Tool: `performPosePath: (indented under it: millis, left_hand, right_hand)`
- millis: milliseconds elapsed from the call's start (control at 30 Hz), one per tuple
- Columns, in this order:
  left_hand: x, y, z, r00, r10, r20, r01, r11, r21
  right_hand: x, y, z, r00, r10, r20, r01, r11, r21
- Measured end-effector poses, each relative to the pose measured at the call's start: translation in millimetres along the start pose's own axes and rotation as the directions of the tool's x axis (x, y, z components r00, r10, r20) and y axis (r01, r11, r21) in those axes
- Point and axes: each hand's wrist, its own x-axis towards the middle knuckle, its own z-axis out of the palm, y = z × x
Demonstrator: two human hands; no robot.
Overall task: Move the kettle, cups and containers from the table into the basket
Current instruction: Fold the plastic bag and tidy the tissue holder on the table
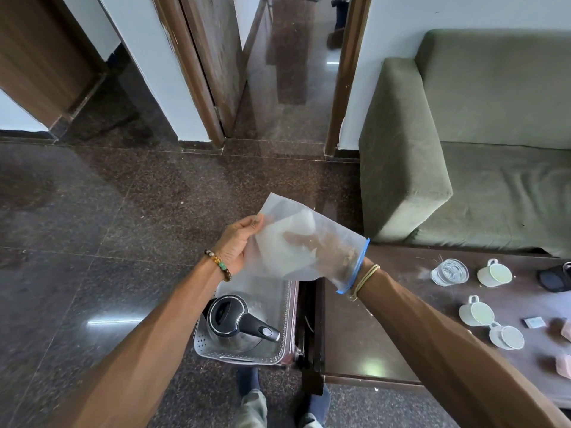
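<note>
The left hand pinches the edge of a cloudy plastic bag with a blue seal, and the right hand is inside this bag up to the wrist, with its fingers seen through the plastic lying straight and gripping nothing. Below the hands, the kettle stands upright in the basket, which is on the floor just beside the end of the desk. Three cups and a glass jar lie on the desk, well apart from the basket.
</note>
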Motion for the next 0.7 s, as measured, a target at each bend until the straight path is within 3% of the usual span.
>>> performPosePath:
  millis: [67, 300, 433, 567, 700]
  left_hand:
    - [3, -1, -9, 0.997, 0.03, -0.071, -0.032, 0.999, -0.025]
    - [10, -17, -49, 0.994, -0.036, -0.105, 0.025, 0.995, -0.102]
    - [24, -36, -76, 0.959, -0.06, -0.277, 0.028, 0.993, -0.118]
    - [41, -59, -107, 0.909, -0.093, -0.406, 0.05, 0.992, -0.115]
    - [71, -88, -139, 0.826, -0.062, -0.56, 0.137, 0.986, 0.093]
  right_hand:
    - [3, -2, 1, 0.998, -0.059, -0.022, 0.059, 0.998, 0.001]
    - [23, -5, -7, 0.995, 0.081, -0.06, -0.078, 0.996, 0.051]
    - [49, 12, -13, 0.952, 0.07, -0.299, -0.068, 0.998, 0.018]
    - [76, 38, -22, 0.912, 0.076, -0.404, -0.049, 0.996, 0.077]
    - [115, 77, -24, 0.773, 0.066, -0.631, -0.046, 0.998, 0.048]
